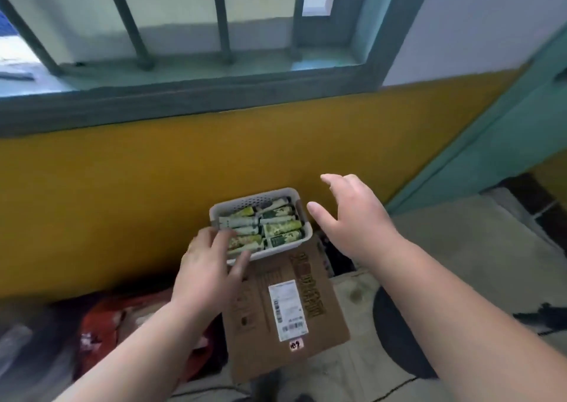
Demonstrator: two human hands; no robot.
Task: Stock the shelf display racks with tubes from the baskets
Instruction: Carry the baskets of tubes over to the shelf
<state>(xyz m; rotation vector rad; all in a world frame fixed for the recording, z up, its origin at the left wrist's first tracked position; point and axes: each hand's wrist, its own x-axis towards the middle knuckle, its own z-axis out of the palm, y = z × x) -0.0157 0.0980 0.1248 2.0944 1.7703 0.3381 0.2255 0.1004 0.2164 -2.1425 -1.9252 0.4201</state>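
Touching white perforated plastic basket (260, 200), left hand (211, 263), glossy tubes (276, 227)

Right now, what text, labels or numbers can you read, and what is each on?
Box side print: large characters, blurred, unreadable.
White shipping label: barcodes and fine print, too small to read.
Small sticker: handwritten marks, unclear.
Tubes in the basket: green and white print, too blurred to read.

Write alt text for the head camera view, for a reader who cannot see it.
A person's left hand touches the near left corner of a white basket filled with green and white tubes, while the open right hand hovers beside its right end. The basket sits on a cardboard box against a yellow wall below a barred window.
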